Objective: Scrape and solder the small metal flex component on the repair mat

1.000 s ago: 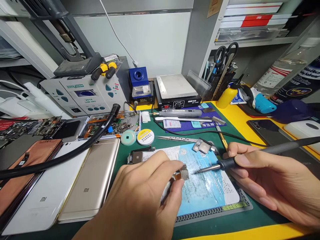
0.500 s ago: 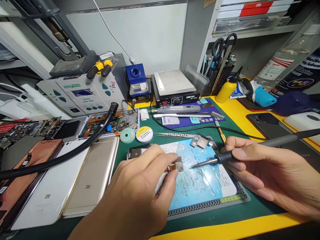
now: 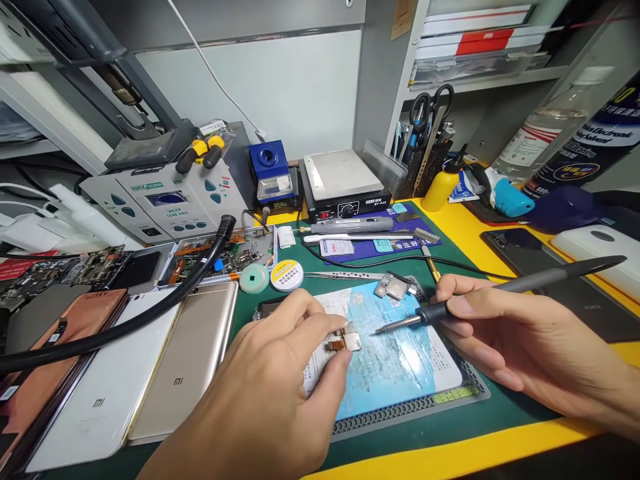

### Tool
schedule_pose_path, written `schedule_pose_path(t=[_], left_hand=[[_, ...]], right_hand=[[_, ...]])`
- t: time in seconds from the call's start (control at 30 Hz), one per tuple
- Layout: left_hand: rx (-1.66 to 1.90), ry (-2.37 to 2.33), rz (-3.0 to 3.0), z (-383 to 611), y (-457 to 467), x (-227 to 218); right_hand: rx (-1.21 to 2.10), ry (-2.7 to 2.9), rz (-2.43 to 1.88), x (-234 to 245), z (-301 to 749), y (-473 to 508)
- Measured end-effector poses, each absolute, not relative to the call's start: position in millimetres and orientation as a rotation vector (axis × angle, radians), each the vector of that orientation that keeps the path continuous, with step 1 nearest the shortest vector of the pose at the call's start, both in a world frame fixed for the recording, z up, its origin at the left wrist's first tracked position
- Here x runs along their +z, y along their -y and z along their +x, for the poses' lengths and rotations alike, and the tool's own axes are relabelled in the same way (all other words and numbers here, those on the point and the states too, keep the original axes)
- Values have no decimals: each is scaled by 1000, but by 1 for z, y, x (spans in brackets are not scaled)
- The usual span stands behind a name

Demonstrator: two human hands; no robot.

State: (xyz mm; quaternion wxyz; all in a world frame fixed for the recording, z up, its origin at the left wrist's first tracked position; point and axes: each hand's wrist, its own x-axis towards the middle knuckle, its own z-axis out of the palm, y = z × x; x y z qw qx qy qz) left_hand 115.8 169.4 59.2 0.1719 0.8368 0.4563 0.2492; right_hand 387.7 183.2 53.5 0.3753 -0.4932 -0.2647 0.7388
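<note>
Between the thumb and fingers of my left hand (image 3: 280, 373) is a small metal-shielded phone part (image 3: 351, 337) with an orange flex ribbon. It is held just above or against the blue and white card (image 3: 385, 373); I cannot tell which. My right hand (image 3: 500, 327) grips a soldering iron (image 3: 425, 315) like a pen, its tip pointing left, a short gap from the part. A second metal-shielded part (image 3: 393, 287) lies on the card's upper edge. Tweezers (image 3: 345, 275) lie behind, near a round tin with a yellow and white label (image 3: 287, 275).
Several phone backs (image 3: 180, 373) lie at the left under a black hose (image 3: 150, 327). A hot-air station (image 3: 170, 200), a soldering station (image 3: 273, 177) and a heating plate (image 3: 345, 180) stand behind. The iron's cable (image 3: 465, 260) crosses the green mat. Bottles (image 3: 540, 133) stand at the right.
The camera view has shifted a little. The small part in my left hand has tilted, so its shiny face and ribbon show more. My right hand still holds the soldering iron, tip close by.
</note>
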Motion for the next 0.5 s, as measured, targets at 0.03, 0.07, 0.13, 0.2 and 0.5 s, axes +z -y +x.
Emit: schedule_pose_path(t=[0.03,0.07,0.13,0.2,0.5], left_hand=[[701,-1291,2368,116,-170,61],[694,-1286,2360,116,-170,62],[680,-1280,2336,115,-170,65],[666,-1278,2294,115,-170,68],[614,-1298,2149,112,-173,73]], right_hand=[[1890,679,-1262,53,388,-183],[1888,679,-1258,52,388,-183],[1883,674,-1240,50,389,-184],[1893,685,-1206,48,389,-185],[1880,701,-1228,84,395,-184]])
